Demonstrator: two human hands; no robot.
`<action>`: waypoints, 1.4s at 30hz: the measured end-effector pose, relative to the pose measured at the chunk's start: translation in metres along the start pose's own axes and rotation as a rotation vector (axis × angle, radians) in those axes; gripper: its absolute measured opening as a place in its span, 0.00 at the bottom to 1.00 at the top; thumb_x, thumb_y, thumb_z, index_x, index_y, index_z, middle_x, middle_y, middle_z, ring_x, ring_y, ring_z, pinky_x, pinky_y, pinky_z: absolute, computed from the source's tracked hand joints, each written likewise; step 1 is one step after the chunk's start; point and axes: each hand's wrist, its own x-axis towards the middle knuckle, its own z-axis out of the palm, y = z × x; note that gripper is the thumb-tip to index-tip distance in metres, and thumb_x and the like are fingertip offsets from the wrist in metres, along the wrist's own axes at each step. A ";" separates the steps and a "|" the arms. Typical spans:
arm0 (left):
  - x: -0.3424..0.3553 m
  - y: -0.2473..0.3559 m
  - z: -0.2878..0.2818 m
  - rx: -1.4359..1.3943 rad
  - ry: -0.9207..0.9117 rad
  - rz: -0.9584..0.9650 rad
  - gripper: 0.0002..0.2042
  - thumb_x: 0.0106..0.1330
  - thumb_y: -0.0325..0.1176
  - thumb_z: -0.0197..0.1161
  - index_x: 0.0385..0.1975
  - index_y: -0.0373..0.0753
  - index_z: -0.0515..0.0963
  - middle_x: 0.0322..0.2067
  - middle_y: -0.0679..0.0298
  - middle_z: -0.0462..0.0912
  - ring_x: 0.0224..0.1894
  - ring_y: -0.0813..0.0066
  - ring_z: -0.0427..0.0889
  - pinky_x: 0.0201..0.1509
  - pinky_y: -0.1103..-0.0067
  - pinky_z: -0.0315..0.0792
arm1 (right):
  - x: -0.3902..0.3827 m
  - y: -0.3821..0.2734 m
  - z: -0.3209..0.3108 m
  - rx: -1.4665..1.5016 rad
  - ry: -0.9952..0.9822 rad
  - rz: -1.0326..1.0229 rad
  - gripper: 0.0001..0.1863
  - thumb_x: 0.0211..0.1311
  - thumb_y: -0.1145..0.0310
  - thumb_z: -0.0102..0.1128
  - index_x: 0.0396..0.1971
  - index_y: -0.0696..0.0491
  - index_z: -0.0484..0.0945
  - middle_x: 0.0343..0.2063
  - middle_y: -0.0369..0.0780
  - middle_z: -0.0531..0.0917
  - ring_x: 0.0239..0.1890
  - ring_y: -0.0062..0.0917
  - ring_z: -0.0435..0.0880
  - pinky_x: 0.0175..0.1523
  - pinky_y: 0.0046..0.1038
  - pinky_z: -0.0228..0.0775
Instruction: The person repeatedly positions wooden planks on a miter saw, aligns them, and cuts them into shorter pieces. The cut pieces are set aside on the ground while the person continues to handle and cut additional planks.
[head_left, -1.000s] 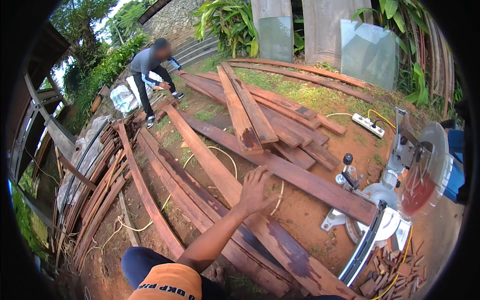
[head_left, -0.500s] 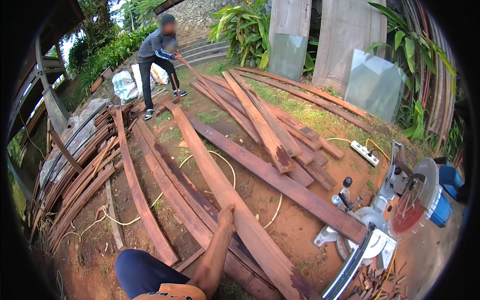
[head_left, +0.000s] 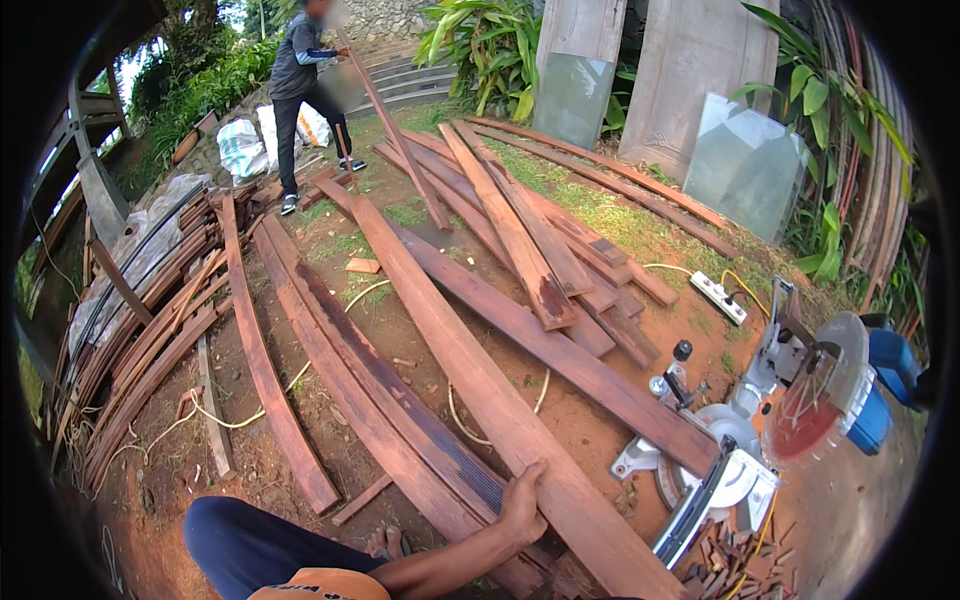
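Head view, only view. Left hand [head_left: 522, 507] on 1 long plank [head_left: 455, 375]: fingers [head_left: 530, 476] curled round its left edge, pinching it, thumb side on top, some tips hidden. Right hand out of frame. Plank is wide, flat, plain reddish brown; it runs from far up-left of the fingers to below-right of them, near end reaching the frame's bottom edge. Left of the fingers, well beside the plank, reddish boards [head_left: 325, 345] lie on the ground, a dark ribbed strip [head_left: 480, 484] just beside the fingers. Up-right of the fingers, 1 darker plank [head_left: 590, 385] has its near end on a miter saw [head_left: 740, 440].

Vs 0.5 s ago: hand is lower and further right in frame, gripping the same left edge. Co-worker [head_left: 293, 75], far up-left of the fingers, stands more upright, with 1 slanted plank [head_left: 385, 122] raised steeper.

Containers: white sacks [head_left: 240, 150] far up-left of the fingers, behind the co-worker's legs; contents can't be made out. Loose wood offcuts [head_left: 735, 562] lie in a heap on the ground, right and slightly below the fingers.
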 end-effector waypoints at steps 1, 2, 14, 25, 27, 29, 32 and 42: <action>-0.009 -0.008 0.005 -0.019 -0.028 -0.009 0.19 0.76 0.40 0.62 0.60 0.36 0.74 0.59 0.54 0.82 0.61 0.54 0.82 0.70 0.54 0.74 | -0.007 -0.013 0.009 0.027 -0.015 -0.009 0.33 0.81 0.44 0.51 0.56 0.66 0.80 0.53 0.49 0.85 0.55 0.35 0.79 0.62 0.40 0.72; -0.015 -0.014 0.011 -0.001 -0.047 -0.022 0.19 0.77 0.40 0.62 0.61 0.36 0.74 0.58 0.54 0.82 0.61 0.55 0.82 0.70 0.55 0.74 | -0.014 -0.028 0.018 0.055 -0.038 -0.017 0.33 0.81 0.45 0.51 0.57 0.66 0.79 0.53 0.49 0.85 0.55 0.35 0.79 0.62 0.40 0.72; 0.015 0.016 0.038 0.114 -0.075 0.098 0.20 0.73 0.38 0.67 0.59 0.36 0.76 0.53 0.55 0.85 0.57 0.58 0.85 0.64 0.57 0.79 | -0.055 -0.157 0.141 0.301 -0.422 -0.023 0.32 0.82 0.46 0.52 0.60 0.64 0.78 0.55 0.49 0.84 0.56 0.35 0.80 0.63 0.40 0.73; 0.029 0.019 0.014 0.150 -0.148 -0.061 0.20 0.74 0.35 0.66 0.61 0.32 0.75 0.54 0.55 0.85 0.55 0.60 0.86 0.60 0.62 0.82 | -0.069 -0.118 0.090 0.174 -0.276 0.124 0.32 0.82 0.47 0.53 0.64 0.63 0.76 0.57 0.49 0.83 0.58 0.35 0.80 0.63 0.40 0.74; 0.046 0.026 0.020 0.185 -0.211 0.002 0.21 0.74 0.36 0.66 0.61 0.31 0.75 0.53 0.56 0.85 0.56 0.61 0.86 0.61 0.63 0.81 | -0.075 -0.110 0.083 0.159 -0.249 0.155 0.32 0.82 0.47 0.53 0.64 0.63 0.76 0.58 0.49 0.83 0.58 0.35 0.80 0.63 0.40 0.74; 0.073 0.046 0.031 0.207 -0.237 0.045 0.23 0.74 0.37 0.67 0.62 0.31 0.73 0.55 0.55 0.84 0.59 0.61 0.84 0.65 0.63 0.78 | -0.078 -0.102 0.078 0.148 -0.237 0.179 0.32 0.82 0.47 0.53 0.65 0.63 0.75 0.58 0.49 0.83 0.58 0.35 0.80 0.63 0.40 0.74; 0.117 0.096 0.056 0.282 -0.232 0.076 0.32 0.73 0.41 0.69 0.70 0.32 0.66 0.64 0.51 0.77 0.68 0.59 0.76 0.72 0.61 0.71 | -0.082 -0.092 0.072 0.138 -0.235 0.198 0.31 0.82 0.48 0.53 0.66 0.62 0.75 0.59 0.49 0.83 0.58 0.35 0.80 0.63 0.39 0.74; 0.108 0.208 0.134 1.143 -0.288 0.702 0.35 0.71 0.46 0.70 0.68 0.26 0.69 0.64 0.42 0.76 0.71 0.55 0.73 0.74 0.64 0.67 | -0.090 -0.296 0.238 0.732 -0.523 -0.034 0.41 0.67 0.53 0.75 0.67 0.67 0.71 0.57 0.53 0.82 0.61 0.34 0.82 0.56 0.36 0.81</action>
